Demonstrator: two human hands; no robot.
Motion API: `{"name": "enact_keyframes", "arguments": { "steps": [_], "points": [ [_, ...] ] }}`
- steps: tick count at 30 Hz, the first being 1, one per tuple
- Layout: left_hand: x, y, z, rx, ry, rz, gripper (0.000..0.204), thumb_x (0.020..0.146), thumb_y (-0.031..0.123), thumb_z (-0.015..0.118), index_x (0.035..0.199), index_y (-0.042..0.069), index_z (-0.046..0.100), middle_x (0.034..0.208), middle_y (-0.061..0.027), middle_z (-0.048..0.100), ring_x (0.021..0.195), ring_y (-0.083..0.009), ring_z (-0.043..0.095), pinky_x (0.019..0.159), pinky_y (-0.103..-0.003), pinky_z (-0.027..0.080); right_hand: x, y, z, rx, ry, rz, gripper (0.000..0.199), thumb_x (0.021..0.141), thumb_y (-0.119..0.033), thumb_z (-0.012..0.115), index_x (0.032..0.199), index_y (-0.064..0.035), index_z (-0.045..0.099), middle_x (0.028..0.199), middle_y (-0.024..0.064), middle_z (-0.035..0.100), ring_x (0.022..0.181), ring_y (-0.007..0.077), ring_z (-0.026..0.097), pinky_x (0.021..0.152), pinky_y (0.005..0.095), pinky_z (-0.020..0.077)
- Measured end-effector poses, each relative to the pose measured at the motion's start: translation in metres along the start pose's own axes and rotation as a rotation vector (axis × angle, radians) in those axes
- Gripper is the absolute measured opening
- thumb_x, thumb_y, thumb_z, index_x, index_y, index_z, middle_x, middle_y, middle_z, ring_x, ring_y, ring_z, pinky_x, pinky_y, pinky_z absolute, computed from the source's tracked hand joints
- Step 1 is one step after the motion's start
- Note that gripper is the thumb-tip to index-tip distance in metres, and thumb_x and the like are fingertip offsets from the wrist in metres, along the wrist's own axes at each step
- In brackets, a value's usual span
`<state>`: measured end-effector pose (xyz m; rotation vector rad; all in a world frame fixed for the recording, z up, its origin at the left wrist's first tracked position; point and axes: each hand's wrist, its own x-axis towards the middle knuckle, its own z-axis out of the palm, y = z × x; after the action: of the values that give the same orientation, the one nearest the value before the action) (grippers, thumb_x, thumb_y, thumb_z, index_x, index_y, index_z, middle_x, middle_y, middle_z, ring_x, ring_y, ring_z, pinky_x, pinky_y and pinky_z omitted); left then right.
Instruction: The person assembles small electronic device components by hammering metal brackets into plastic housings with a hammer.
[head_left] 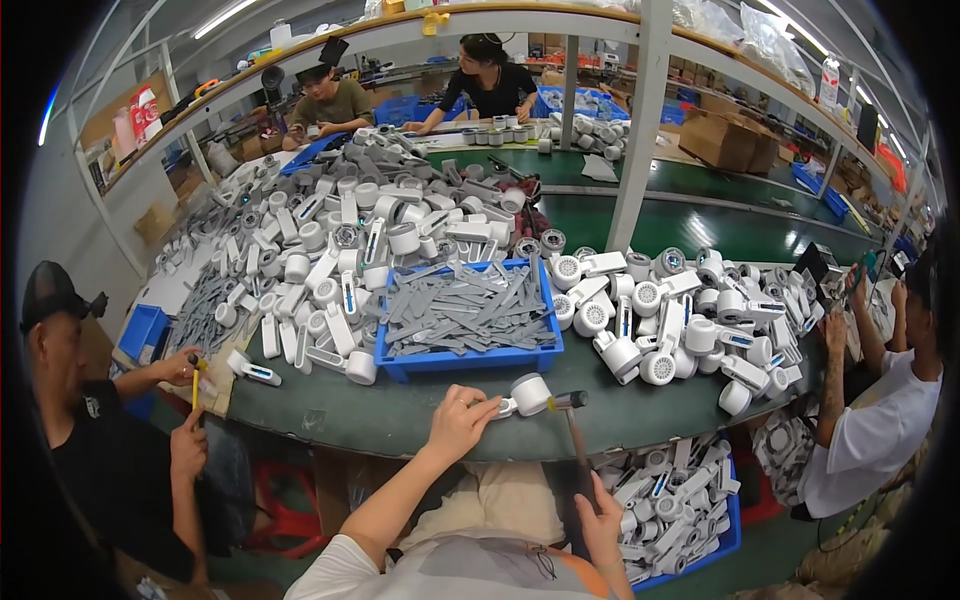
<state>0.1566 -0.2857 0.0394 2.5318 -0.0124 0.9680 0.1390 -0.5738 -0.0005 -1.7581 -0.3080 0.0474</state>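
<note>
My left hand (462,422) is closed on the slim end of a white handheld fan (530,394), whose round head points right at the table's near edge. In my right hand (600,515), lower and to the right, is the handle of a small hammer (570,401). The hammer's head, with one yellowish face, is just right of the fan's round head; whether they touch I cannot tell. Just beyond the fan stands a blue bin (470,362) full of flat grey plastic strips (460,308).
White and grey fan parts are heaped left (325,290) and right (670,310) of the bin. A blue crate (737,510) of similar parts sits below the table edge. One person (100,450) works at left with a yellow-handled hammer, another (880,400) at right. A white post (640,140) rises ahead.
</note>
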Motion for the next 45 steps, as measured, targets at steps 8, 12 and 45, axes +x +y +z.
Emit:
{"name": "enact_keyframes", "arguments": {
  "steps": [8,12,45],
  "points": [
    [-0.002,-0.002,0.003,-0.033,-0.029,-0.182,0.016,0.076,0.02,0.07,0.092,0.018,0.074,0.09,0.0021,0.06,0.09,-0.0218,0.051,0.078,-0.038,0.038,0.022,-0.019,0.01,-0.192,-0.078,-0.255,0.044,0.08,-0.002,0.065,0.123,-0.0026,0.056,0.077,0.0118,0.06,0.063,0.0194,0.058,0.059,0.0289,0.0452],
    [-0.007,-0.007,0.01,-0.1,-0.058,-0.289,0.016,0.075,0.023,0.071,0.091,0.019,0.073,0.09,0.0026,0.061,0.09,-0.0218,0.052,0.08,-0.038,0.037,0.035,-0.033,0.01,-0.392,-0.139,-0.334,0.044,0.08,-0.003,0.065,0.123,-0.0047,0.056,0.072,0.0117,0.054,0.059,0.027,0.054,0.055,0.0344,0.0439],
    [-0.022,-0.031,-0.009,-0.222,-0.092,-0.197,0.026,0.068,0.015,0.077,0.089,0.004,0.065,0.083,-0.0106,0.059,0.082,-0.0309,0.057,0.074,-0.039,0.045,0.037,-0.055,0.017,-0.475,-0.137,-0.481,0.043,0.083,-0.01,0.062,0.125,-0.0128,0.056,0.078,0.0092,0.057,0.059,0.0299,0.057,0.051,0.0387,0.0444]
  ]
}}
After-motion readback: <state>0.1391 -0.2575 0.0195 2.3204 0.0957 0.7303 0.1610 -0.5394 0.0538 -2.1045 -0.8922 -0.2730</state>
